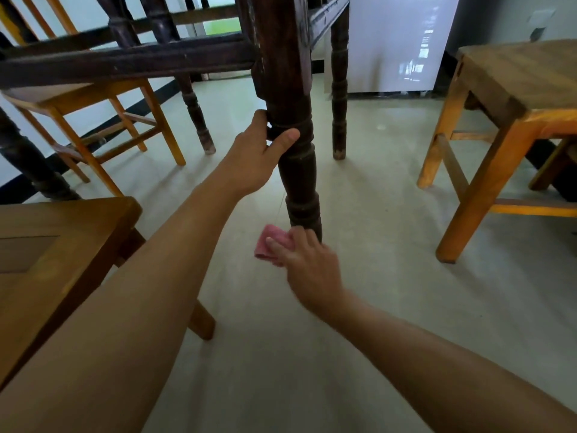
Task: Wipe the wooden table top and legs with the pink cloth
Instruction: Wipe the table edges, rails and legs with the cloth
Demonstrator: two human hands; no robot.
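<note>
I look from low down at the dark wooden table's near leg (298, 170), a turned post that runs from the frame at the top to the floor. My left hand (260, 151) grips this leg at a ring halfway up, thumb across the front. The pink cloth (271, 242) is bunched at the foot of the leg, on its left side. My right hand (307, 264) holds the cloth, fingers over it, against the leg's base. The table top is out of view.
Dark rails (125, 62) and further table legs (339, 89) stand behind. Light wooden stools sit at the right (487, 170), the lower left (62, 260) and the back left (103, 126). The floor (374, 260) is pale grey. A white panel (396, 42) stands at the back.
</note>
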